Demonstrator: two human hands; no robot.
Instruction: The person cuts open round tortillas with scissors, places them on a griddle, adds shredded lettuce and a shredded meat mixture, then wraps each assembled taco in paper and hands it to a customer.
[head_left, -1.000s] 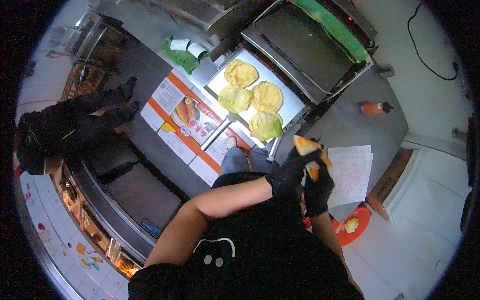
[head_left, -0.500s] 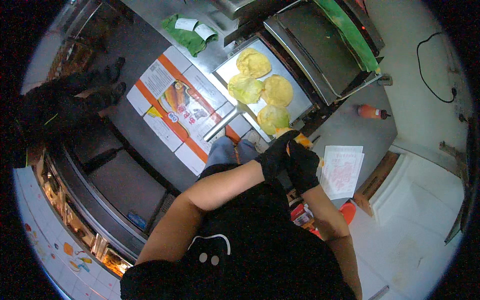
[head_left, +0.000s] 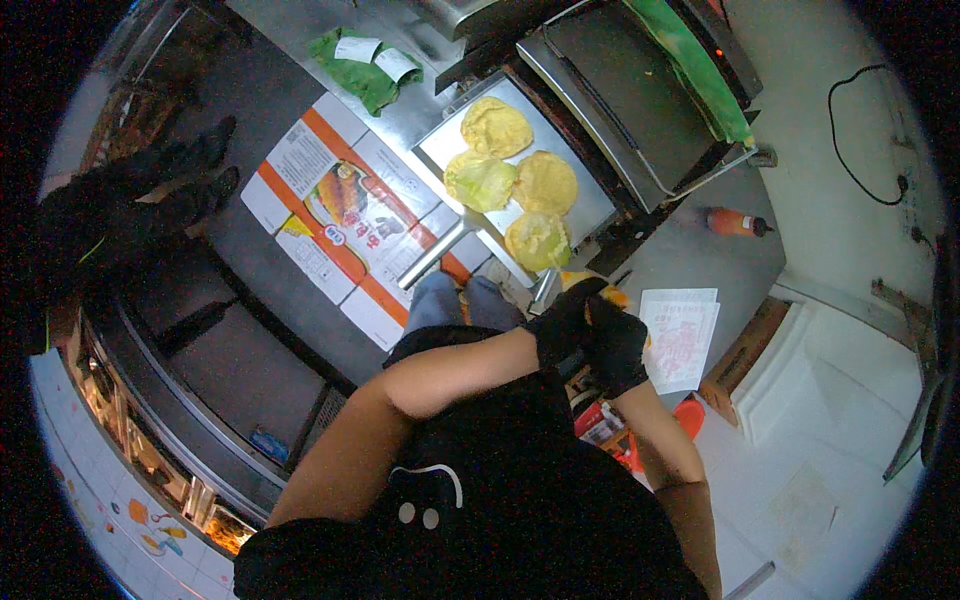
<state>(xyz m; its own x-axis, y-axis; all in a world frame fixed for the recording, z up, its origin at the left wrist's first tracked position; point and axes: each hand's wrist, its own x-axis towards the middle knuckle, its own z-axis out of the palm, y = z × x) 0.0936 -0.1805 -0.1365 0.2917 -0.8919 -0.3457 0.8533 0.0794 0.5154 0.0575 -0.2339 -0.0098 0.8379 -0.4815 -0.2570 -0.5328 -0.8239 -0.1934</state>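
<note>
My left hand (head_left: 560,325), in a black glove, and my right hand (head_left: 615,345), also gloved in black, are close together over the counter's near edge. Their fingers are curled around a yellow and orange thing (head_left: 618,297) that looks like a packet; most of it is hidden by the gloves. Just beyond them is a metal tray (head_left: 588,165) with several round yellow flatbreads (head_left: 547,183) on it. A pale green leaf, like lettuce (head_left: 485,186), covers part of one bread. The bread nearest my hands (head_left: 537,240) also shows some green.
A metal handle (head_left: 435,255) sticks out left of the tray. Beyond the tray stands a dark flat-topped appliance (head_left: 625,95). An orange-red squeeze bottle (head_left: 738,222) and printed paper sheets (head_left: 680,340) lie at right. A printed carton (head_left: 340,220) is at left, near a green cloth (head_left: 360,75).
The whole view has shifted slightly, so the tray and carton appear a little further left. My hands stay together on the yellow and orange thing, with the fingers slightly repositioned.
</note>
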